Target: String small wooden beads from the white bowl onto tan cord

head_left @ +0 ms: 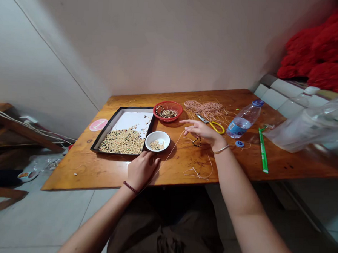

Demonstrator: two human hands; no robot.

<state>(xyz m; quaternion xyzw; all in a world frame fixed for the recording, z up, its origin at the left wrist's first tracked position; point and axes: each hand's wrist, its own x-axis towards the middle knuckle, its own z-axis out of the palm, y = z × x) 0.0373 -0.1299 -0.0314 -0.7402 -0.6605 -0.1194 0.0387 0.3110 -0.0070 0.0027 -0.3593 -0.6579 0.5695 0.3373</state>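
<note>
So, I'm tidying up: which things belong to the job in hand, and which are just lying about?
Likely in use: cord in right hand, bead tray, white bowl, red basket, pink thread, scissors.
Probably lying about: bottle, green strip, pink disc.

A bead tray (126,120) and cord bundle (206,109) suggest a craft workshop.

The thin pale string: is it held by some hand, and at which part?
The right hand pinches the string at its upper visible end; whether the left hand grips it cannot be told.
</note>
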